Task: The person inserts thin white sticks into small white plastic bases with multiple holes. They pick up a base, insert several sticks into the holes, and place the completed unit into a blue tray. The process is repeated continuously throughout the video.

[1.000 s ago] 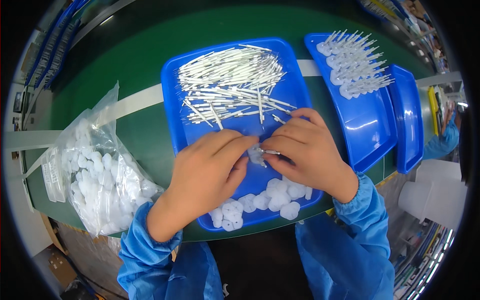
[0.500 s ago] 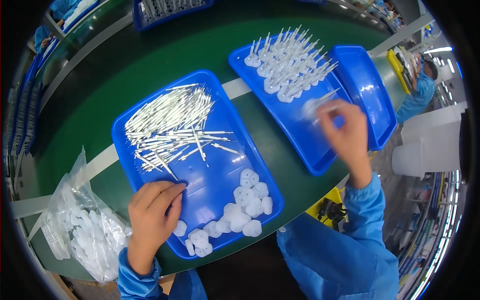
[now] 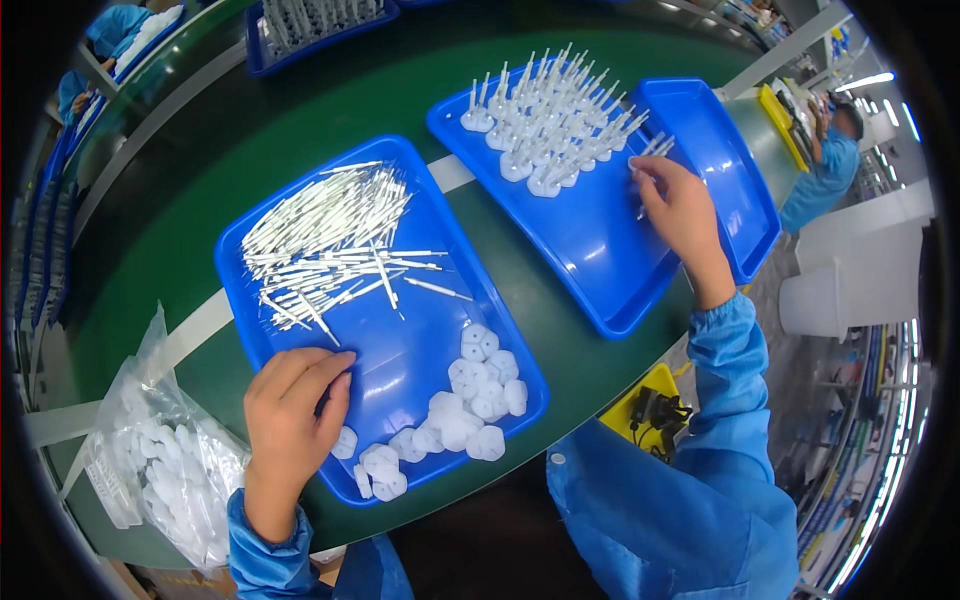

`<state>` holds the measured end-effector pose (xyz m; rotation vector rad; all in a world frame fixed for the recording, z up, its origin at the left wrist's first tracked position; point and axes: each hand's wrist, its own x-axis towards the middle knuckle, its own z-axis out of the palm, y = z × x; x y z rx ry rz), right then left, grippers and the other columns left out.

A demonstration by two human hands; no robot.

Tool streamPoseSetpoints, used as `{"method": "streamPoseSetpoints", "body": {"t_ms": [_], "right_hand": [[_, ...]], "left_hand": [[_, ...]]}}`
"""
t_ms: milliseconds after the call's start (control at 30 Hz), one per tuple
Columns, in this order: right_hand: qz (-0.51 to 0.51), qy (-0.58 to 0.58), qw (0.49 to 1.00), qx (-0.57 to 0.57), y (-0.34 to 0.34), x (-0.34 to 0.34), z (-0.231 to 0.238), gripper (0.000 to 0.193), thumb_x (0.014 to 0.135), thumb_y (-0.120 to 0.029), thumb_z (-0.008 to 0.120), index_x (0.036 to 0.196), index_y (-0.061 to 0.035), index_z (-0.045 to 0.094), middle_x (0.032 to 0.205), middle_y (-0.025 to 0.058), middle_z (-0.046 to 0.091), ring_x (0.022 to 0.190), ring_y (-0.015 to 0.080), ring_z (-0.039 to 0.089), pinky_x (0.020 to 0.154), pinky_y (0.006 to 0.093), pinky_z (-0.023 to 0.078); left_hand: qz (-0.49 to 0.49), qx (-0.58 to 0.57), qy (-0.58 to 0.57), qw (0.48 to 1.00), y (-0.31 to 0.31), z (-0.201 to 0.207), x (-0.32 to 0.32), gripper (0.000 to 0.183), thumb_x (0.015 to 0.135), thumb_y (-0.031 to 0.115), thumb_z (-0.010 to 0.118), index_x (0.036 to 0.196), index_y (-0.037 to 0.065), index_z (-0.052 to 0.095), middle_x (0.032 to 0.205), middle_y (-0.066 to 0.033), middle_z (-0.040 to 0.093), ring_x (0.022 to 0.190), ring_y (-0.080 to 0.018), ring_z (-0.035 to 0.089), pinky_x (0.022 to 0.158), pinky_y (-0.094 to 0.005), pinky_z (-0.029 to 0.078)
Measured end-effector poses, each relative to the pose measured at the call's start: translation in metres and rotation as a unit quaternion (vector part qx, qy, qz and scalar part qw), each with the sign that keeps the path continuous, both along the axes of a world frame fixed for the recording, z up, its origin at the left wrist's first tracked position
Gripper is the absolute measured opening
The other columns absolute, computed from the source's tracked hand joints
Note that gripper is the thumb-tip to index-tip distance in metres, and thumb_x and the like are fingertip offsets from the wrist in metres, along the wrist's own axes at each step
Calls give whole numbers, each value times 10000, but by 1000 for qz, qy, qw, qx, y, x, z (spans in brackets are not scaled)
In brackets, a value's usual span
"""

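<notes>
At the front left edge of the left blue tray, my left hand hovers with loosely bent fingers. A small gap shows between its thumb and index finger, and nothing is visible between them. Thin white sticks lie heaped beyond it, and white rounded discs with small holes gather along the tray's near side. Over the right blue tray, my right hand pinches a white disc with sticks, mostly hidden by the fingers. Left of it stand rows of discs with upright sticks.
An open plastic bag of white discs lies on the green table at the left. Another blue tray is beside the right one, and a tray of upright pieces is at the back. A yellow bin sits below the table edge.
My right hand has moved away from me with its disc and sticks, to beside the standing rows. The left hand stays nearly in place over its tray. The whole view has shifted slightly.
</notes>
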<state>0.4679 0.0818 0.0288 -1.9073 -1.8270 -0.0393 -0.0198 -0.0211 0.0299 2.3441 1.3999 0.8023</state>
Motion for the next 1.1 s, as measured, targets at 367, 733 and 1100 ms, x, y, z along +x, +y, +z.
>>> {"method": "streamPoseSetpoints", "body": {"t_ms": [367,733,1100], "right_hand": [[41,-109,993,37,-6,-2,0,160,997,-168,731,1099,-98,832,1120,108,809,953,351,787,819,444,638],[366,-140,914,103,-47,-198,5,76,845,-170,770,894,-147,717,846,27,687,907,226,670,768,390,491],[368,305,873,-93,-30,-186,17,166,927,-32,811,1082,3,766,1003,86,754,940,200,767,808,337,614]], "left_hand": [[-10,8,11,1000,-4,1,-1,218,862,-21,823,1073,30,830,1012,-134,785,919,-343,751,819,-431,596],[-65,-3,33,997,4,15,27,203,876,63,844,1079,61,841,1000,-96,792,910,-308,758,807,-419,601],[-161,-158,-5,974,33,-5,82,421,918,99,829,1311,29,696,1168,-141,704,1019,-363,747,858,-448,618]]}}
